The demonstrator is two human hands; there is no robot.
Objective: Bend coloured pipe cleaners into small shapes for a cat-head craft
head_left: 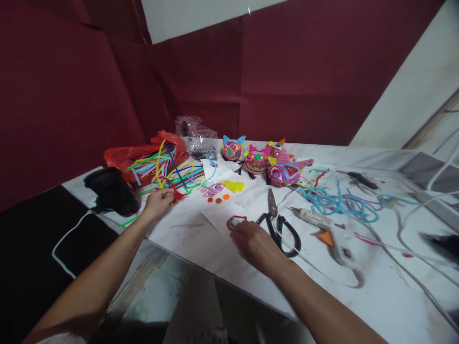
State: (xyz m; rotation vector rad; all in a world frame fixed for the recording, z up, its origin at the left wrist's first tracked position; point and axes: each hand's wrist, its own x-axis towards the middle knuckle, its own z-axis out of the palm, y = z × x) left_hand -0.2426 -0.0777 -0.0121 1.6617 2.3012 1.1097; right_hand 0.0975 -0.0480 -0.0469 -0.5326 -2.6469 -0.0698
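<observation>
My left hand [159,203] is closed in a pinch on a small red fuzzy piece [178,195] near the heap of pipe cleaners. My right hand [255,241] has its fingers closed at the edge of a small pipe-cleaner shape [235,221] with a red outline and a blue and white inside, over a white paper sheet [219,223]. Between the hands lie several orange discs [218,200], a pink and purple coiled piece [214,189] and a yellow piece [234,185]. Black-handled scissors [279,234] lie just right of my right hand.
A red bag [122,157] of pipe cleaners and a black device [111,191] with a cord stand left. Several colourful cat-like faces [256,160] sit at the back. A glue gun [330,234], loose cables and tangled blue pipe cleaners [333,203] occupy the right.
</observation>
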